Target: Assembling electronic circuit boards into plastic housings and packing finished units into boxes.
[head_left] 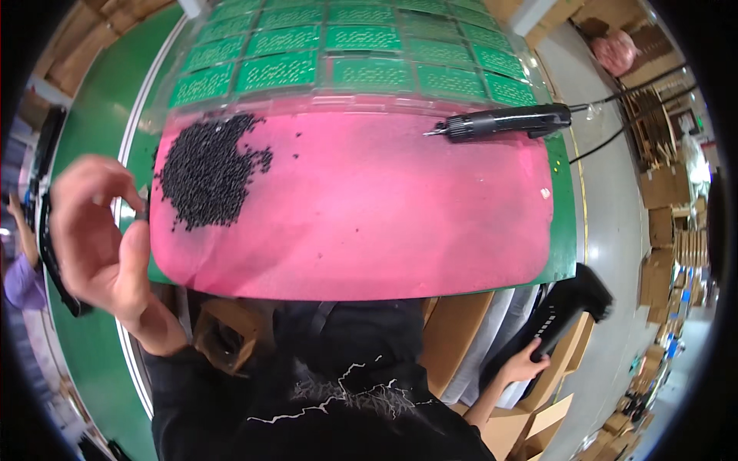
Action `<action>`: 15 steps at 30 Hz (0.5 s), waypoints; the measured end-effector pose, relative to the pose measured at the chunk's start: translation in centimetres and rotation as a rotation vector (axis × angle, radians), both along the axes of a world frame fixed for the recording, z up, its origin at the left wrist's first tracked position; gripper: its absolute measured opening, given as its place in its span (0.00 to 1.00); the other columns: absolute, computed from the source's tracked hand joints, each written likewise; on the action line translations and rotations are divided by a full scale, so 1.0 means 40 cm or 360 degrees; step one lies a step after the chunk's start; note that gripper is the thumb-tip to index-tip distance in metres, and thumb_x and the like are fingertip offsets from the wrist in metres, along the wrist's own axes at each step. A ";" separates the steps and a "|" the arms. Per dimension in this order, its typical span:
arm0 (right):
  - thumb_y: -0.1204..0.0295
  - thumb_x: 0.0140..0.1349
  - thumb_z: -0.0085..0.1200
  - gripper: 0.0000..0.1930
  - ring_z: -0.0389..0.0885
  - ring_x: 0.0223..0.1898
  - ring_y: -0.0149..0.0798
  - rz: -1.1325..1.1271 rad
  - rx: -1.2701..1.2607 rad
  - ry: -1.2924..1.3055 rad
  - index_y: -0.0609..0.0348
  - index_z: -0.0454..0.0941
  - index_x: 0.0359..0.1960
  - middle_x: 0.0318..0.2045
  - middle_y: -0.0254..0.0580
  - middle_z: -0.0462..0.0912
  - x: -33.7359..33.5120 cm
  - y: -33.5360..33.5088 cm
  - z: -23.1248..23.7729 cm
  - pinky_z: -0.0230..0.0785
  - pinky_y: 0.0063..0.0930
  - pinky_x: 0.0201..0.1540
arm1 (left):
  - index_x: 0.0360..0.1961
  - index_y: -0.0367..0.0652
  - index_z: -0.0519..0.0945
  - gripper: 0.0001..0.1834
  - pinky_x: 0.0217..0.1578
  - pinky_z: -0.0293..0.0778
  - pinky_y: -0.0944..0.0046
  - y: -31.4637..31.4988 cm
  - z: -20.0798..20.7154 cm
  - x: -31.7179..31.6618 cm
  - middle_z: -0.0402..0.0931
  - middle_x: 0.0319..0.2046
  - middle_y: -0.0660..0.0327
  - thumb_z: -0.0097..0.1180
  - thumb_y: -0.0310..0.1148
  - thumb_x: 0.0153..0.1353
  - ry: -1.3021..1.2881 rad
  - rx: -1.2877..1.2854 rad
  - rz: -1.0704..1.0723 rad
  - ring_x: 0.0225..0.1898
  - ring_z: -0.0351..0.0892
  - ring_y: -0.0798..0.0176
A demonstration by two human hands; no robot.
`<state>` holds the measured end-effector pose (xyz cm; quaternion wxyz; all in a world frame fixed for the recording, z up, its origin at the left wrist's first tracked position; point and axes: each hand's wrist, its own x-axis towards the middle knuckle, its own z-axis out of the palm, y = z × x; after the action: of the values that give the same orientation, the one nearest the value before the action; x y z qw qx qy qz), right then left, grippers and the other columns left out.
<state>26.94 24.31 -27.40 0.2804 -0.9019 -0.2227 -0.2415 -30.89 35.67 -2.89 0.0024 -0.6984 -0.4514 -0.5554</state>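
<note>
My left hand [104,242] is raised at the left edge of the pink mat [369,207]. Its thumb and forefinger curl together, and a tiny dark piece seems to show between their tips, too small to name. Close by on the mat spreads a heap of small black screws [207,173], with a few strays around it. Down at the right, below the bench edge, my right hand [526,363] grips a long black plastic housing [557,315] with a row of small slots. A black electric screwdriver [500,123] lies at the mat's far right, bit pointing left.
Clear trays of green circuit boards [361,38] stand along the far side. A cord [630,96] runs off right from the screwdriver. An open cardboard box [227,334] sits below the near left edge; cardboard dividers [457,338] are at the right. Another person's purple sleeve [24,284] shows far left.
</note>
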 end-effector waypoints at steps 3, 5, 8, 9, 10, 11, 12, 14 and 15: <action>0.48 0.54 0.62 0.28 0.78 0.33 0.53 0.0131 0.0178 -0.0502 0.66 0.75 0.37 0.32 0.54 0.79 -0.015 0.093 0.159 0.70 0.44 0.37 | 0.45 0.42 0.74 0.16 0.42 0.66 0.56 0.074 0.108 -0.018 0.69 0.43 0.58 0.57 0.35 0.56 0.0666 0.0612 -0.0453 0.45 0.66 0.59; 0.52 0.52 0.66 0.25 0.78 0.35 0.52 0.0292 0.0120 -0.0675 0.64 0.76 0.37 0.34 0.51 0.79 -0.034 0.187 0.205 0.70 0.43 0.37 | 0.45 0.43 0.74 0.16 0.42 0.66 0.56 0.086 0.093 -0.041 0.69 0.43 0.58 0.57 0.35 0.56 0.0664 0.0580 -0.0398 0.45 0.66 0.59; 0.66 0.50 0.70 0.20 0.75 0.35 0.48 0.0928 0.0400 -0.1210 0.62 0.75 0.38 0.35 0.47 0.78 -0.036 0.281 0.258 0.66 0.39 0.39 | 0.45 0.43 0.74 0.16 0.43 0.65 0.56 0.096 0.141 -0.016 0.69 0.44 0.58 0.56 0.35 0.56 0.0620 0.0687 -0.0385 0.45 0.66 0.60; 0.69 0.49 0.70 0.19 0.74 0.35 0.51 0.1145 0.0335 -0.1290 0.61 0.74 0.39 0.35 0.47 0.77 -0.012 0.292 0.286 0.64 0.40 0.39 | 0.45 0.44 0.74 0.16 0.43 0.65 0.56 0.101 0.176 -0.008 0.69 0.44 0.59 0.56 0.35 0.56 0.0638 0.0743 -0.0395 0.46 0.66 0.60; 0.70 0.49 0.68 0.18 0.73 0.34 0.52 0.1354 0.0254 -0.1213 0.61 0.74 0.38 0.34 0.48 0.76 -0.039 0.290 0.319 0.64 0.42 0.39 | 0.46 0.44 0.74 0.16 0.43 0.65 0.56 0.121 0.199 -0.038 0.69 0.44 0.59 0.56 0.35 0.56 0.0683 0.0835 -0.0436 0.46 0.65 0.60; 0.72 0.49 0.66 0.16 0.73 0.33 0.53 0.1559 0.0249 -0.1137 0.61 0.73 0.37 0.34 0.48 0.76 -0.099 0.315 0.337 0.63 0.44 0.38 | 0.46 0.44 0.73 0.16 0.44 0.64 0.56 0.153 0.238 -0.076 0.69 0.44 0.59 0.56 0.35 0.56 0.0770 0.0971 -0.0462 0.46 0.65 0.60; 0.71 0.49 0.65 0.15 0.73 0.33 0.53 0.1738 0.0166 -0.1138 0.61 0.73 0.35 0.33 0.49 0.75 -0.123 0.335 0.347 0.62 0.44 0.38 | 0.46 0.44 0.73 0.16 0.44 0.64 0.56 0.180 0.280 -0.099 0.69 0.44 0.59 0.56 0.35 0.56 0.0835 0.1132 -0.0449 0.46 0.65 0.60; 0.71 0.50 0.60 0.11 0.72 0.32 0.52 0.2070 -0.0051 -0.1086 0.61 0.72 0.31 0.29 0.49 0.73 -0.158 0.288 0.350 0.61 0.45 0.39 | 0.46 0.45 0.73 0.16 0.44 0.64 0.56 0.189 0.390 -0.131 0.69 0.44 0.60 0.56 0.35 0.56 0.0940 0.1452 -0.0395 0.46 0.65 0.61; 0.70 0.48 0.63 0.12 0.73 0.31 0.48 0.2188 -0.0086 -0.1057 0.59 0.73 0.31 0.28 0.44 0.73 -0.176 0.277 0.351 0.62 0.41 0.40 | 0.46 0.45 0.73 0.16 0.45 0.64 0.56 0.170 0.450 -0.144 0.69 0.44 0.60 0.56 0.35 0.56 0.0988 0.1615 -0.0348 0.47 0.65 0.61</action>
<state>19.91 35.39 -13.38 0.2638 -0.4470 -0.8124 -0.2656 -36.65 42.45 15.10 0.4098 -0.7818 -0.0339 -0.4686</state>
